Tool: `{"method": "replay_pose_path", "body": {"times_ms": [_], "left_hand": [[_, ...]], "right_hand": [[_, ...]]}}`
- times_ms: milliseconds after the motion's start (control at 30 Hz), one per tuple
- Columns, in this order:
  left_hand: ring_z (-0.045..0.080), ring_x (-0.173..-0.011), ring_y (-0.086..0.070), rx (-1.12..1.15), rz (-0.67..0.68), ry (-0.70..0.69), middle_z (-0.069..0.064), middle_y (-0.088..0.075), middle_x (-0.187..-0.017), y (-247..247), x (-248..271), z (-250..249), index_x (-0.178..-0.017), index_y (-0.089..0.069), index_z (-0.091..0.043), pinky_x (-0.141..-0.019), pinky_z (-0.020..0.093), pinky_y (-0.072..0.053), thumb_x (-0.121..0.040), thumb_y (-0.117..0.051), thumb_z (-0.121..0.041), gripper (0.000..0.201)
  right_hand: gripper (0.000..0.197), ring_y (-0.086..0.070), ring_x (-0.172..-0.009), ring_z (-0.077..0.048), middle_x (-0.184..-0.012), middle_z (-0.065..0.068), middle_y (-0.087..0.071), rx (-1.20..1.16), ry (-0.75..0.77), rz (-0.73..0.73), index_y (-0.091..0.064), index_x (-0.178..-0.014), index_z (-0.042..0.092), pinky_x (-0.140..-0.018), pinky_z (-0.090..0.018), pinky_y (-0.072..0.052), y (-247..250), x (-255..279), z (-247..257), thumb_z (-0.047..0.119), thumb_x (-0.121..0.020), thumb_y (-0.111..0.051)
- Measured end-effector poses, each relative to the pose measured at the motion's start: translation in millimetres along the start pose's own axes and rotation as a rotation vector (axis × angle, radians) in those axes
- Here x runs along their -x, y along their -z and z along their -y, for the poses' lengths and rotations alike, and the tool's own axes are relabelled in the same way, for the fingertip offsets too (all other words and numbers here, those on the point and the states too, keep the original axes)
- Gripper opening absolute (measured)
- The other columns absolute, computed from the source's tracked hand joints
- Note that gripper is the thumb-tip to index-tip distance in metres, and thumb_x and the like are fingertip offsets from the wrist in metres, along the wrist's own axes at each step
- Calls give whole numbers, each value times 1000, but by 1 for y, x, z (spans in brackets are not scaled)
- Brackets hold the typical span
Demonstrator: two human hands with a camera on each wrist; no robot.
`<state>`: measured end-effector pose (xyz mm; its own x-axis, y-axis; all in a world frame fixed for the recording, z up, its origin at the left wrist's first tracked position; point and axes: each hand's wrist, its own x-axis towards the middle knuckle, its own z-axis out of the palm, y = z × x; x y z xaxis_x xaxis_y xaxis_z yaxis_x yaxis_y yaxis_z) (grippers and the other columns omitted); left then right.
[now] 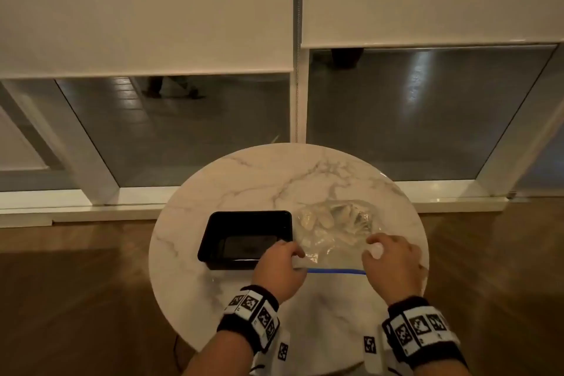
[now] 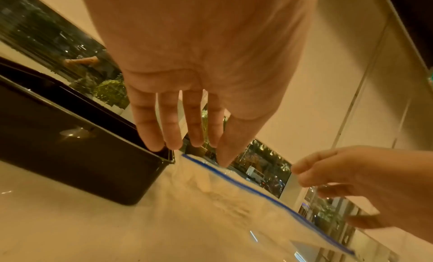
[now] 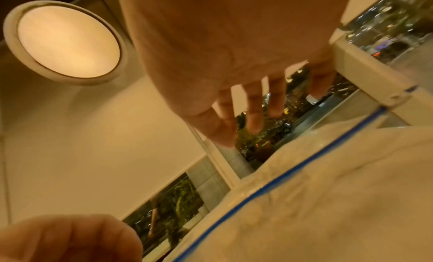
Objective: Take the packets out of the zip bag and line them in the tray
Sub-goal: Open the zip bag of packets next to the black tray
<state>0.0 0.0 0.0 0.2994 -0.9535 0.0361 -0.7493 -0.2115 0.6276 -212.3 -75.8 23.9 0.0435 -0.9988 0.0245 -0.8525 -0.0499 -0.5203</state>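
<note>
A clear zip bag (image 1: 332, 229) with a blue zip strip (image 1: 335, 270) lies on the right half of the round marble table (image 1: 244, 180). Several pale packets (image 1: 314, 220) show through the plastic. The black tray (image 1: 210, 241) stands just left of the bag, and nothing shows inside it. My left hand (image 1: 283, 262) pinches the bag's near left corner beside the tray. My right hand (image 1: 387, 256) pinches the near right corner. In the left wrist view my left thumb and fingertips (image 2: 222, 162) meet the bag (image 2: 234, 201) at the strip.
The table is small, and wooden floor (image 1: 76, 284) lies around its rim. Behind it stands a low window with white blinds (image 1: 152, 9) drawn most of the way down. The far part of the tabletop is bare marble.
</note>
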Motion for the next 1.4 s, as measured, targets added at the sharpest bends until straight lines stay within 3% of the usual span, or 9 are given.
{"method": "replay_pose_path", "body": {"times_ms": [133,300,400,500,700,900,967,1133,1400], "left_hand": [[10,-98,-60,-72,59,32,-13,-54,-108,0,-2,-6,-108,-66,-32,-87,28,-53,-80,-78,-32,31],[9,-105,-56,-43,102,48,-13,-52,-117,-6,-3,-9,-110,-65,-32,-91,24,-51,-71,-88,-29,45],[11,-104,-59,-18,42,32,-10,-57,-110,-8,-5,-7,-104,-69,-27,-86,19,-47,-81,-81,-23,26],[10,-92,-62,47,-41,32,-9,-63,-96,-4,-7,-6,-93,-73,-23,-80,19,-50,-86,-76,-23,8],[10,-93,-61,-34,-150,16,-14,-64,-93,10,-3,-8,-89,-72,-32,-82,33,-53,-87,-71,-34,3],[7,-111,-47,-239,-261,-8,-21,-61,-108,11,2,-23,-98,-69,-39,-93,31,-31,-89,-61,-45,14],[6,-111,-49,-225,-259,-63,-21,-63,-106,7,2,-30,-98,-69,-39,-97,30,-31,-88,-61,-47,15],[6,-102,-56,-80,-210,-280,-20,-66,-98,-5,-2,-55,-96,-69,-36,-93,31,-37,-88,-61,-44,14],[9,-102,-59,-137,-114,-594,-17,-70,-106,-20,-12,-94,-110,-70,-38,-93,34,-38,-94,-55,-48,24]], "right_hand": [[53,-32,-130,-43,-147,-16,-32,-260,-429,-51,-44,-134,34,-102,-55,-40,-1,-6,-23,29,-85,-66],[35,-58,-107,-38,-119,-20,-61,-570,-484,-74,-59,-123,12,-94,-44,-51,-6,-8,-44,6,-88,-61],[25,-61,-98,-31,-106,-13,-67,-629,-483,-147,-69,-108,12,-93,-41,-52,-8,-5,-50,3,-85,-65],[17,-70,-90,-26,-95,-6,-71,-744,-413,-197,-69,-94,21,-91,-46,-57,-10,-5,-54,6,-84,-69],[19,-72,-88,-21,-103,-9,-70,-1019,-248,-212,-69,-106,9,-87,-40,-58,4,5,-48,-1,-92,-62],[19,-71,-86,-8,-95,10,-71,-732,22,-187,-67,-109,25,-80,-38,-60,7,11,-52,13,-95,-64],[19,-69,-88,-9,-96,12,-71,-596,110,-192,-68,-108,29,-76,-37,-60,8,12,-55,17,-94,-67],[25,-68,-77,-1,-80,18,-72,-513,241,-246,-66,-88,36,-64,-19,-52,11,11,-57,13,-87,-75],[22,-68,-80,1,-89,25,-70,-461,396,-172,-72,-89,30,-67,-10,-49,21,12,-55,8,-88,-72]]}}
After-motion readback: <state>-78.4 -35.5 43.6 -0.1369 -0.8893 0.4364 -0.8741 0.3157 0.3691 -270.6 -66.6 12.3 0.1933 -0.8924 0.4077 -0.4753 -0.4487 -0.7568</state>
